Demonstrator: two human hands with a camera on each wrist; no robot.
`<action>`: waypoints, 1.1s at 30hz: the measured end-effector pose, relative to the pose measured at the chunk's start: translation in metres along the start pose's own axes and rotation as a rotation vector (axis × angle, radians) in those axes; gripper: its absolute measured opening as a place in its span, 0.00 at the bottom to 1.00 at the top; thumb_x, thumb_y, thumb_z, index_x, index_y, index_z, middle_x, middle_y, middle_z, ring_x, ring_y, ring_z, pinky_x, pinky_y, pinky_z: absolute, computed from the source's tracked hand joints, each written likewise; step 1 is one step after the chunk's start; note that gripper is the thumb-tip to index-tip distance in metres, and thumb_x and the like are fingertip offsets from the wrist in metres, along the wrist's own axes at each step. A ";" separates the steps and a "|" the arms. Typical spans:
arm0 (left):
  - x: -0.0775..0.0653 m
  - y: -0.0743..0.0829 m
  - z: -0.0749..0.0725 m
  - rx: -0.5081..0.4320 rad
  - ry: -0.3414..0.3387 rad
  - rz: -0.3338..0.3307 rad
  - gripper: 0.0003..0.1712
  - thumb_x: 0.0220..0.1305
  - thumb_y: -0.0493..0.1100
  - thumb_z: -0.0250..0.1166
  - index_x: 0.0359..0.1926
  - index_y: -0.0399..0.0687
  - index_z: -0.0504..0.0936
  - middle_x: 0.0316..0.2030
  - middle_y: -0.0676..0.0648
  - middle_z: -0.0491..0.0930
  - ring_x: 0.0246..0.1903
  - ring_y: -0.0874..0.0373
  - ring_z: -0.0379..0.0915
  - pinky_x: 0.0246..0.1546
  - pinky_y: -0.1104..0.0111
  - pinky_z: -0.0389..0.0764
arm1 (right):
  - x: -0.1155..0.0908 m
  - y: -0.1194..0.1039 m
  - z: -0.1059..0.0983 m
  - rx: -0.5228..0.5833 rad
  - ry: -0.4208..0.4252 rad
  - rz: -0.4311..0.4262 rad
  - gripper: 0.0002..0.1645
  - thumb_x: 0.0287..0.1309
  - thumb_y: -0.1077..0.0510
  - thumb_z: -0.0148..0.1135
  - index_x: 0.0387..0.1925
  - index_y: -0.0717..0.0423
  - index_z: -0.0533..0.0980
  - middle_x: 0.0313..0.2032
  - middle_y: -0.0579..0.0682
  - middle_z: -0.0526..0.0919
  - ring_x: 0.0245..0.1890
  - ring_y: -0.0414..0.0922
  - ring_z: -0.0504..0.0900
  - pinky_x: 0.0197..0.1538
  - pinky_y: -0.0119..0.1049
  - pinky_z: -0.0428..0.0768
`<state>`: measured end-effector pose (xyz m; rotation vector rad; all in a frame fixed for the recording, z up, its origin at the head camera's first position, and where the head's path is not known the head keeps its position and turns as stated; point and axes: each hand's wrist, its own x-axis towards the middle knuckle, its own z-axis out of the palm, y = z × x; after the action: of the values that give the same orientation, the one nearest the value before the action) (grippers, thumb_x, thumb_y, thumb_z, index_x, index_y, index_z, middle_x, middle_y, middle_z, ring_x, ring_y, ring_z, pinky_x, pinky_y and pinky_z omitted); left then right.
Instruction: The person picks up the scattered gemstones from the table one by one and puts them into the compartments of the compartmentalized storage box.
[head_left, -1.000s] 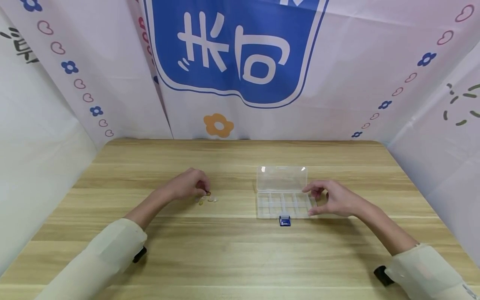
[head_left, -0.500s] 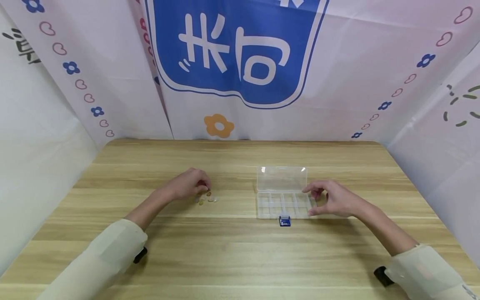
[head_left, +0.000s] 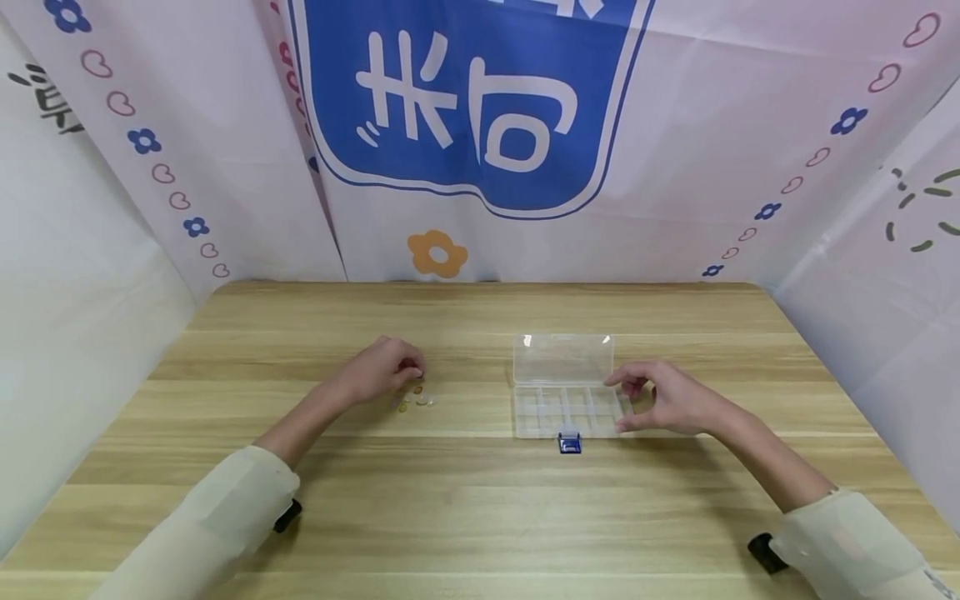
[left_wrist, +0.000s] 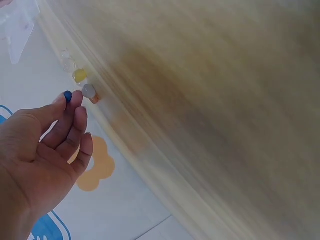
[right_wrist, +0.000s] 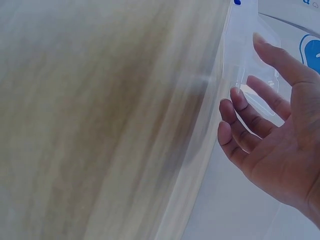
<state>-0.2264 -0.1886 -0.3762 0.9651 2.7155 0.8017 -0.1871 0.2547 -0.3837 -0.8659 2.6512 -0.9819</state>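
My left hand (head_left: 384, 367) pinches a small dark blue bead (left_wrist: 68, 96) between thumb and fingertip, just above the table. Below and beside it lies a loose cluster of little beads: a yellow bead (left_wrist: 80, 75), a pale grey bead (left_wrist: 88, 91), an orange bead (head_left: 417, 390) and some clear ones. To the right stands a clear plastic compartment box (head_left: 552, 410), its transparent lid (head_left: 564, 359) raised at the back. My right hand (head_left: 669, 397) holds the box's right end between thumb and forefinger, the other fingers loosely bent. No beads are visible in its compartments.
A blue clasp (head_left: 570, 442) sticks out from the front of the box. Wood-grain tabletop (head_left: 450, 517) spreads around both hands. White printed cloth (head_left: 660, 233) hangs behind the table and along both sides.
The left hand has lifted slightly and shifted a little to the right, away from the bead cluster. The right hand and the box stay in place.
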 end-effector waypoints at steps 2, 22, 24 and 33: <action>0.000 0.002 0.001 -0.003 0.007 -0.001 0.07 0.70 0.28 0.64 0.34 0.33 0.87 0.29 0.45 0.86 0.30 0.57 0.81 0.33 0.67 0.83 | 0.000 0.000 0.000 -0.003 0.000 0.004 0.32 0.46 0.55 0.85 0.52 0.65 0.82 0.38 0.46 0.81 0.40 0.47 0.76 0.41 0.37 0.78; 0.009 0.022 0.004 -0.054 0.070 -0.009 0.04 0.67 0.29 0.67 0.38 0.31 0.89 0.32 0.44 0.88 0.30 0.60 0.81 0.33 0.69 0.84 | -0.001 -0.002 0.001 -0.011 -0.006 0.026 0.33 0.47 0.55 0.84 0.53 0.67 0.82 0.37 0.47 0.81 0.40 0.48 0.77 0.41 0.38 0.79; 0.011 0.025 0.005 -0.061 0.072 -0.016 0.04 0.67 0.29 0.67 0.38 0.32 0.89 0.32 0.44 0.88 0.30 0.60 0.81 0.33 0.69 0.84 | -0.001 -0.003 0.001 -0.012 -0.004 0.032 0.33 0.47 0.55 0.84 0.52 0.66 0.82 0.37 0.47 0.81 0.40 0.47 0.77 0.41 0.38 0.79; 0.020 0.035 0.006 -0.076 0.063 0.002 0.04 0.66 0.29 0.69 0.38 0.35 0.90 0.32 0.46 0.88 0.31 0.61 0.79 0.34 0.70 0.82 | -0.001 -0.006 -0.001 -0.006 0.001 0.006 0.32 0.47 0.56 0.85 0.52 0.66 0.82 0.38 0.48 0.81 0.40 0.46 0.76 0.43 0.38 0.78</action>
<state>-0.2209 -0.1509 -0.3621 0.9428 2.7150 0.9441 -0.1838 0.2522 -0.3798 -0.8589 2.6571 -0.9733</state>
